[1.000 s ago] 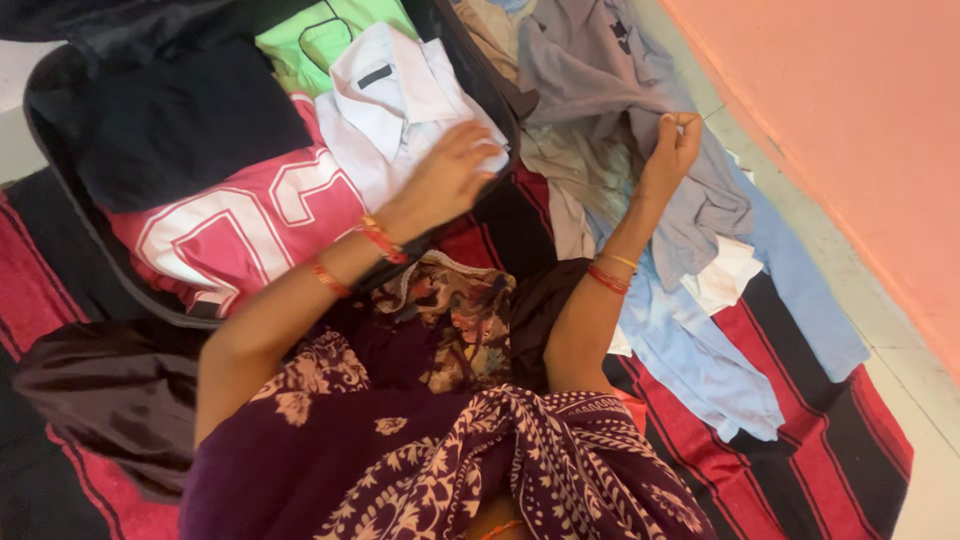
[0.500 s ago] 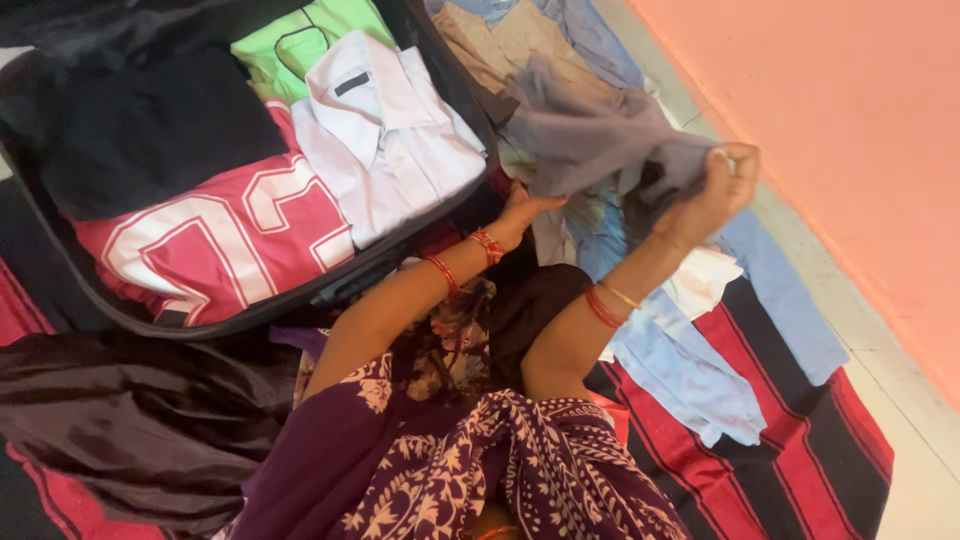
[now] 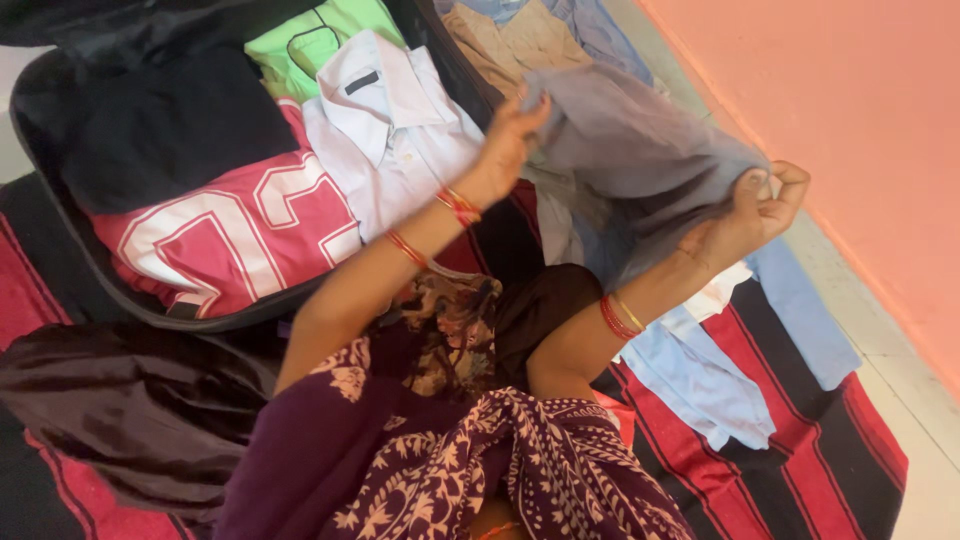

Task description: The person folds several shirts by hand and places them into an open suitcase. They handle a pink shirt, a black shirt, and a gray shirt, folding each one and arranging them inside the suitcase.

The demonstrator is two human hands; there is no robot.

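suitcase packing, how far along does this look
Done: the open black suitcase already holds a folded pink jersey, white collared shirt, green top and dark garment. In hand: the left hand and right hand hold a grey cloth garment up, unfolded. Left: loose light blue clothes and beige ones lie on the red and black striped blanket.

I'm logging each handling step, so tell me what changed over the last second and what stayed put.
The left hand left the folded white collared shirt in the suitcase and took hold of the crumpled grey cloth garment. The right hand, gripping that garment throughout, moved right and lifted it off the pile. The packed black suitcase and striped red-and-black mat stayed put.
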